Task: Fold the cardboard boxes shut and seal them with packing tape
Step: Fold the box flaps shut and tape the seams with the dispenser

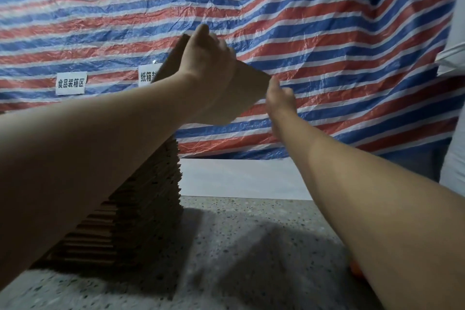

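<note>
Hands first: left hand grips a flat brown cardboard box blank at frame centre, right hand reaches open beside it, above the tall stack of flat cardboard, so folding and taping seem not begun.
</note>
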